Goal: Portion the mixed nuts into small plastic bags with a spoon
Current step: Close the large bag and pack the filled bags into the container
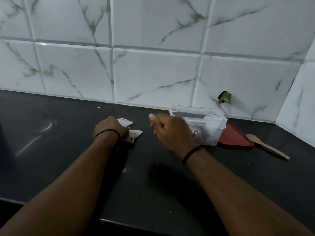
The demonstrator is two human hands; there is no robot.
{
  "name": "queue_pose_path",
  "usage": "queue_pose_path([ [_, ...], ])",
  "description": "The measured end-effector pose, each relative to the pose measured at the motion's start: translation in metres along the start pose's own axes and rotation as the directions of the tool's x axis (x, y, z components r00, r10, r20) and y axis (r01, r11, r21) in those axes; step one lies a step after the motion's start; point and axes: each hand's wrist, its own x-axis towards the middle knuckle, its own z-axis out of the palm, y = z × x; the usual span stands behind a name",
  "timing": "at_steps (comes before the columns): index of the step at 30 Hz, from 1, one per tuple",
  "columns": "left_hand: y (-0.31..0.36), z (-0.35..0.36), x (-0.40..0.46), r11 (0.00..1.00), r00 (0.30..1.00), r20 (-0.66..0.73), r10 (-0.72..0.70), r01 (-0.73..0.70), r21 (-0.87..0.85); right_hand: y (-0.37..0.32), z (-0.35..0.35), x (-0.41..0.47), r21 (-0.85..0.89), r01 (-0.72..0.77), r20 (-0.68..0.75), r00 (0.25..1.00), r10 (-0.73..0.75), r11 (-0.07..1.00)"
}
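Currently a small plastic bag [134, 136] is gripped by the left hand [111, 128] on the worktop [68, 167]. Nothing is seen held in the curled, blurred right hand [170, 129]. Nuts could be spilled if the bag is released.

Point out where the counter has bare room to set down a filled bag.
Bare counter lies left of the left hand and near the front edge between the forearms. It is crowded on the right: clear container, red lid and wooden spoon sit close together; small bags lie by the left hand.
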Motion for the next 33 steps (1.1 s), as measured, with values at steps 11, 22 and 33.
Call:
queue_pose_path([
  [11,0.016,-0.006,-0.009,0.97,0.947,0.258,0.189,-0.138,-0.201,-0.005,0.02,-0.007,0.045,-0.371,0.305,0.889,0.341,0.927],
  [22,0.014,0.001,-0.015,0.719,0.855,0.139,0.5,-0.321,-0.616,0.0,0.024,-0.005,0.327,-0.652,0.402,0.751,0.524,0.683],
  [33,0.006,0.009,0.004,0.697,0.922,-0.314,0.229,-0.38,-0.608,0.001,-0.022,0.014,0.508,-0.32,-0.147,0.882,0.447,0.799],
])
